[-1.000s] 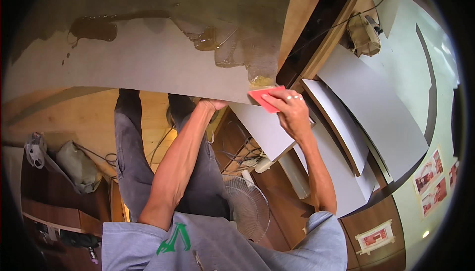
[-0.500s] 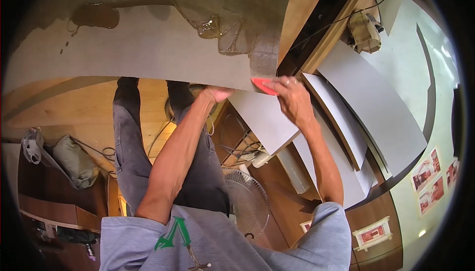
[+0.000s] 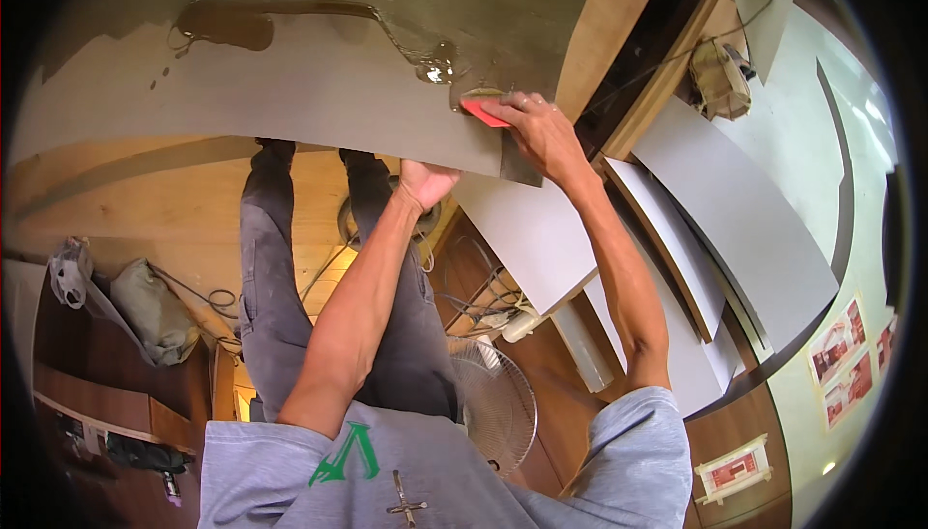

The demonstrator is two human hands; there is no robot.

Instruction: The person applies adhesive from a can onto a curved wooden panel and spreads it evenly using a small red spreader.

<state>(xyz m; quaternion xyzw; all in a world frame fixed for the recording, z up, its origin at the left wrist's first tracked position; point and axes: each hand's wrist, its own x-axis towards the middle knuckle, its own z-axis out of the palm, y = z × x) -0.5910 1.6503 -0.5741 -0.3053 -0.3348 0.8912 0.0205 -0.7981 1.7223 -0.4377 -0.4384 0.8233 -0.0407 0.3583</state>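
A: What are the 2 hands doing?
B: The right hand [image 3: 546, 138] is pinched on a red spreader [image 3: 483, 112], its blade against the grey panel [image 3: 319, 94]. The left hand [image 3: 428, 184] is at the panel's near edge; its fingers are partly hidden, so I can't tell if they clamp the edge.

A: What has changed?
B: 0.5 s ago the spreader was down at the near edge, by the right corner. Now it is farther in, just beside the glossy wet patch [image 3: 437, 65]. Behind it a dark coated strip [image 3: 523, 167] reaches that edge. I'd judge that corner covered, while the pale stretch to its left is still bare.

A: And the brown pool [image 3: 227, 27]?
B: Farther left on the panel, apart from the blade.

A: Any containers?
B: No pot for the liquid that I can see. At the lower left, an open brown cabinet [image 3: 97, 403] has dark items in it, too dim to name. A clear plastic bag [image 3: 70, 273] and an olive bag [image 3: 153, 309] sit above; a tan bag [image 3: 720, 85] is at the upper right. I can't see what those 3 hold.
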